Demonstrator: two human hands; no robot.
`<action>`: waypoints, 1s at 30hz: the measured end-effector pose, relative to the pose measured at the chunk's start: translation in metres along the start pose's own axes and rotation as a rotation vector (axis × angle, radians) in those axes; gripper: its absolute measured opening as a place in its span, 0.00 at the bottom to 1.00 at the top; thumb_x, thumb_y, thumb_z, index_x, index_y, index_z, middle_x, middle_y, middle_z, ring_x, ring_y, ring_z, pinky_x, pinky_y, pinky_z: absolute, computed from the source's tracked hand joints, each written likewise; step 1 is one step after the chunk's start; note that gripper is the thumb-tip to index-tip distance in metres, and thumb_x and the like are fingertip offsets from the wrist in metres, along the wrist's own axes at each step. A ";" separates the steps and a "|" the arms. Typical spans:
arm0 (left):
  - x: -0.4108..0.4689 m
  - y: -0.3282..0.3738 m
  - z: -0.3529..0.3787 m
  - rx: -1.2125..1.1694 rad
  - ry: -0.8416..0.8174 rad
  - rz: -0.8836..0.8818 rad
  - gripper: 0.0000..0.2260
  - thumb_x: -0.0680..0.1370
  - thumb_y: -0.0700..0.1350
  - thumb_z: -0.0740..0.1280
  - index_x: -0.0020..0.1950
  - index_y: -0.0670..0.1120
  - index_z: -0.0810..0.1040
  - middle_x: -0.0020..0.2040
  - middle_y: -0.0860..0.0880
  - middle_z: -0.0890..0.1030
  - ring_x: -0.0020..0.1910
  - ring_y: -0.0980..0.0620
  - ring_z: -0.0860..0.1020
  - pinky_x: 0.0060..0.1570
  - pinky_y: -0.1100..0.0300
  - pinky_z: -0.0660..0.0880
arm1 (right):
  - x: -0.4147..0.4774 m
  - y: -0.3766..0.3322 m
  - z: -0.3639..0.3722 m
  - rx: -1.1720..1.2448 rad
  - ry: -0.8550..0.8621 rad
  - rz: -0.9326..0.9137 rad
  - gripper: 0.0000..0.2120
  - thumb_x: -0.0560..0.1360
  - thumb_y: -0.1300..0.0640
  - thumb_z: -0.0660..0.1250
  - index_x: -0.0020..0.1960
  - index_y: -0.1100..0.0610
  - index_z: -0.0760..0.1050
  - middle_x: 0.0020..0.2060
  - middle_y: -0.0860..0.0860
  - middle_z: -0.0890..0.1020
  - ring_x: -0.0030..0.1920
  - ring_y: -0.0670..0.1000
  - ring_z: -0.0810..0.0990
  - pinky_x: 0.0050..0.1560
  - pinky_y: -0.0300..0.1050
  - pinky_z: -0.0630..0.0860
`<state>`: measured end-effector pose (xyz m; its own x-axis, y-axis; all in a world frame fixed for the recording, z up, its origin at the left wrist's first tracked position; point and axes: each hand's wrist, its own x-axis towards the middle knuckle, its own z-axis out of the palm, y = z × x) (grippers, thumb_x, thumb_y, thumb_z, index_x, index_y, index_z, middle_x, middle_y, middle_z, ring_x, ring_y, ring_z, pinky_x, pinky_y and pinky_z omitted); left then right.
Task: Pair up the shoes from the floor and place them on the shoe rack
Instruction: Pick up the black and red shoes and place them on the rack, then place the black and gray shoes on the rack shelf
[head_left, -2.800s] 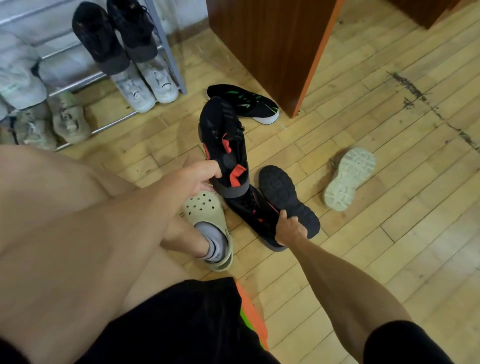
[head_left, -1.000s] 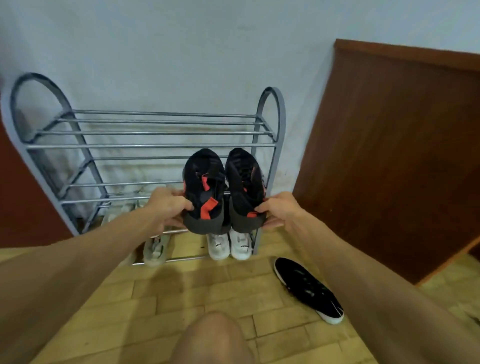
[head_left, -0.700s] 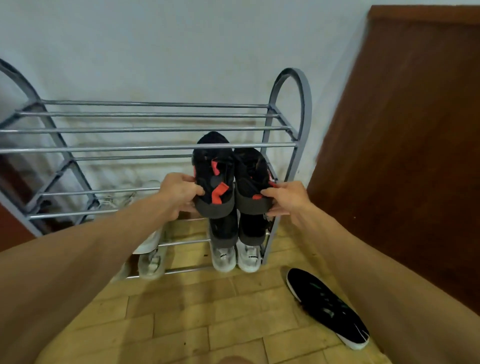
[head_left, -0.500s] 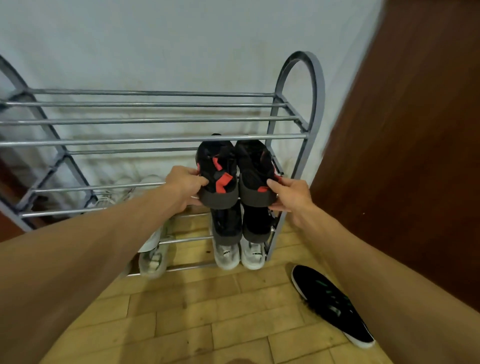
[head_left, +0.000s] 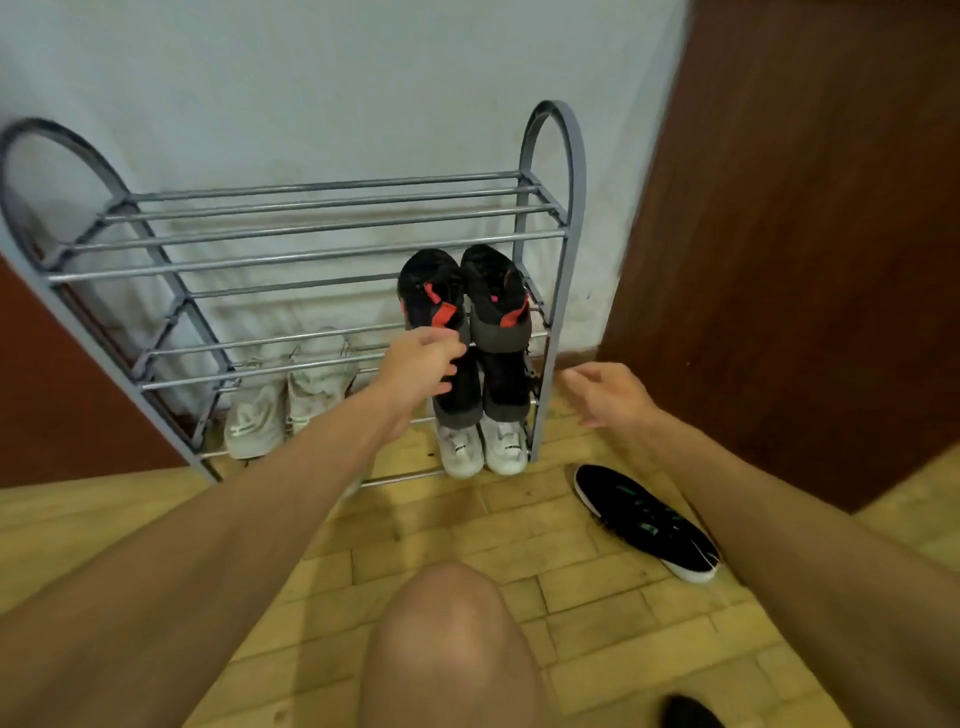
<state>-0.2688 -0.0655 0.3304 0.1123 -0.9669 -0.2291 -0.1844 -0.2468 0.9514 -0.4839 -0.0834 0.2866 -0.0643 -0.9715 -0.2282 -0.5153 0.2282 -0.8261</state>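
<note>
We have the black-and-red pair (head_left: 465, 299) sitting side by side on the second shelf of the shoe rack (head_left: 550, 171), at its right end. Our left hand (head_left: 423, 364) hovers loosely curled at the left heel, gripping nothing we can make out, and our right hand (head_left: 608, 392) hangs open and empty; a light nudge should square both heels on the bars, then we go for the black shoe (head_left: 647, 522) on the floor

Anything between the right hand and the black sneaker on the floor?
Nothing visible. The right hand hangs open above bare floor, and the black sneaker lies below it, beside the shoe rack, with no other object between them.
</note>
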 end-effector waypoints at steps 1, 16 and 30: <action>-0.015 -0.001 0.006 0.029 -0.044 0.006 0.12 0.78 0.43 0.64 0.61 0.46 0.77 0.57 0.45 0.80 0.55 0.48 0.78 0.55 0.55 0.77 | -0.015 0.009 -0.005 -0.052 -0.040 -0.003 0.18 0.81 0.50 0.60 0.65 0.58 0.76 0.47 0.48 0.79 0.48 0.50 0.79 0.53 0.52 0.81; -0.153 -0.064 0.209 0.477 -0.572 -0.030 0.11 0.77 0.46 0.64 0.58 0.48 0.79 0.56 0.51 0.78 0.56 0.52 0.76 0.46 0.62 0.70 | -0.189 0.262 -0.077 -0.167 -0.150 0.417 0.23 0.78 0.44 0.63 0.67 0.55 0.73 0.65 0.54 0.75 0.58 0.52 0.76 0.54 0.43 0.72; -0.165 -0.213 0.209 0.869 -0.773 -0.294 0.14 0.77 0.45 0.62 0.63 0.47 0.76 0.54 0.50 0.80 0.55 0.50 0.78 0.56 0.56 0.74 | -0.271 0.417 0.016 -0.471 -0.375 0.738 0.34 0.73 0.52 0.70 0.73 0.62 0.60 0.69 0.61 0.67 0.65 0.62 0.71 0.57 0.49 0.73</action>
<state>-0.4521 0.1326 0.1224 -0.3004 -0.5755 -0.7606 -0.8810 -0.1381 0.4525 -0.6674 0.2758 -0.0044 -0.2745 -0.4903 -0.8272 -0.7512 0.6464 -0.1339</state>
